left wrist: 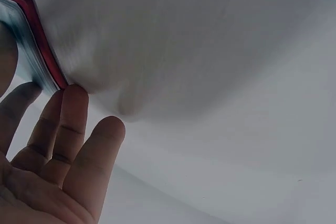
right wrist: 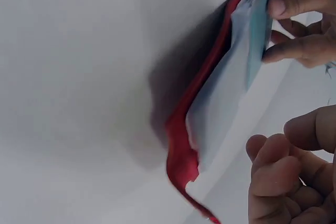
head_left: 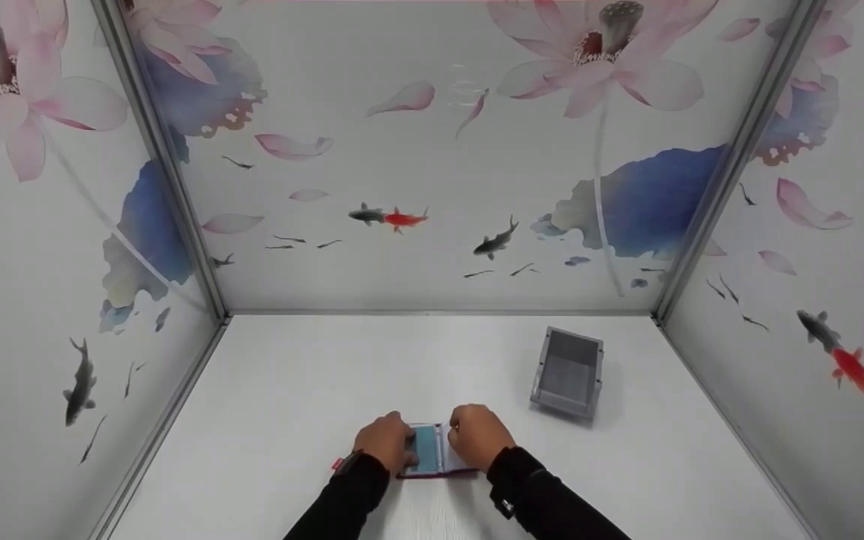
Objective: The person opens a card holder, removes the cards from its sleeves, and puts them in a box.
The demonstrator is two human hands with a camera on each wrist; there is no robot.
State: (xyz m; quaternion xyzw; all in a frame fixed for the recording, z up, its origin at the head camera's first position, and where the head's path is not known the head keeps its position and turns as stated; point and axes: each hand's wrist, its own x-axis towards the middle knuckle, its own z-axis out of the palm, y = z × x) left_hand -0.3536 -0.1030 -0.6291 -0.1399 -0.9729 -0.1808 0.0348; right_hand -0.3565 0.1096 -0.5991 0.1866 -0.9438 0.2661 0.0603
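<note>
A small card holder point(head_left: 427, 451) with a red cover lies open on the table, a teal card showing behind a clear sleeve on its left side. My left hand point(head_left: 385, 444) pinches that side, its thumb on the teal face and fingertips at the edge, as the right wrist view shows. The red cover point(left wrist: 46, 51) edge touches the left fingertips in the left wrist view. Above the right-hand page is my right hand point(head_left: 481, 436), its fingers curled. In the right wrist view the right hand point(right wrist: 291, 177) holds nothing visible, apart from the whitish page point(right wrist: 218, 103) and red strap-like end point(right wrist: 181, 166).
A grey plastic bin point(head_left: 567, 373) stands on the white table point(head_left: 312, 375), behind and right of the hands. Printed panels point(head_left: 417, 165) wall the table at the back and both sides, with metal posts point(head_left: 169, 165) at the corners.
</note>
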